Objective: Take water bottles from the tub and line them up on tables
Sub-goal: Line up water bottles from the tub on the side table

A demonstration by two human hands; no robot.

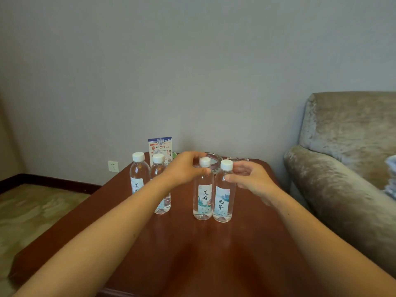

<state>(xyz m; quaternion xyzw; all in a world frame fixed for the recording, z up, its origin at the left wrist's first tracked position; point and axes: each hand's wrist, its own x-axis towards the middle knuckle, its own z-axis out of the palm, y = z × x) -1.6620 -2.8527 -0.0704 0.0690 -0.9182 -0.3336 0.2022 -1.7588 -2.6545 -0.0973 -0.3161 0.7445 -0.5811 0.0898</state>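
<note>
Several clear water bottles with white caps stand upright on a dark red wooden table (214, 254). The far left bottle (139, 174) and its neighbour (160, 185) are partly hidden by my left forearm. My left hand (184, 168) grips the neck of the third bottle (203, 196), fingers curled round it below the cap. My right hand (250, 179) holds the shoulder of the rightmost bottle (222, 200), which stands touching the third one. The tub is out of view.
A printed card (160, 146) stands at the table's back edge against the wall, and a glass ashtray (213, 160) sits behind the bottles. A beige velvet sofa (342, 168) flanks the table on the right. Patterned carpet (38, 215) lies left, with a wall socket (113, 166).
</note>
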